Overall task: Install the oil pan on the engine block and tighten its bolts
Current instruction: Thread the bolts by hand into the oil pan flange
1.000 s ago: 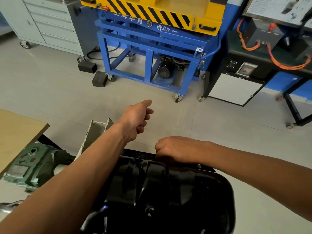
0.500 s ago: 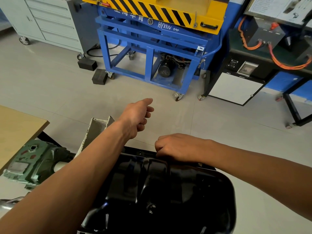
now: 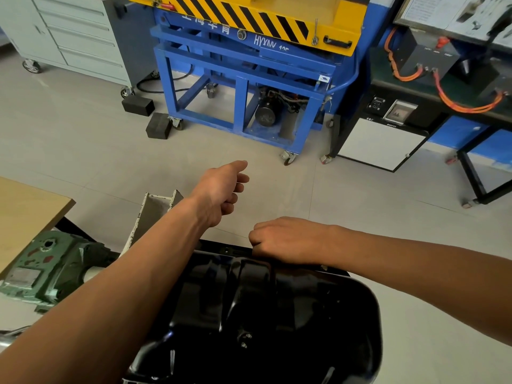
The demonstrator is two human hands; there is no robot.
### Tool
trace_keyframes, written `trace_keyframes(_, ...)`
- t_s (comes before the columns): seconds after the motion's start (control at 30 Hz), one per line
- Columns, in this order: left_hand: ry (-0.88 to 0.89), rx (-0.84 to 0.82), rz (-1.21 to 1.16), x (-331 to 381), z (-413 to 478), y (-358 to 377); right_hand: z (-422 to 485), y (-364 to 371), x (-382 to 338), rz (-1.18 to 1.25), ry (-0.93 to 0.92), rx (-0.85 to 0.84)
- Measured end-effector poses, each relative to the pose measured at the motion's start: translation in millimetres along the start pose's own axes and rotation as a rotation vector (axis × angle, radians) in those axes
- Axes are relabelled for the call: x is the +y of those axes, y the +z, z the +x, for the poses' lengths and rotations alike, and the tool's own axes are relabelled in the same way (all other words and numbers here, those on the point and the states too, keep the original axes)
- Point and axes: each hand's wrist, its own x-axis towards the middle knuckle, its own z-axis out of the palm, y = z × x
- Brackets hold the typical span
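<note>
Here, pale floor tiles [image 3: 83, 151] spread beyond the oil pan [image 3: 277, 314].

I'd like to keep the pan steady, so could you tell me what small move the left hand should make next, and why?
Probably lower the left hand onto the black oil pan to steady it. It hovers beyond the pan's far rim, fingers loosely curled, touching nothing, while the right hand curls at that rim; what it grips is hidden.
</note>
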Motion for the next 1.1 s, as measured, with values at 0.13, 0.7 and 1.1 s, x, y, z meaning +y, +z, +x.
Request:
trace_keyframes(0.13, -0.003, 0.002, 0.005, 0, -1, 0, 2, 2, -1, -0.051, 0.042, 0.006)
trace_keyframes(0.7, -0.005, -0.015, -0.001, 1, -3, 0, -12, 4, 8, 0.049, -0.027, 0.146)
trace_keyframes(1.1, -0.018, -0.043, 0.026, 1, -6, -1, -9, -3, 7, 0.072, -0.015, 0.046)
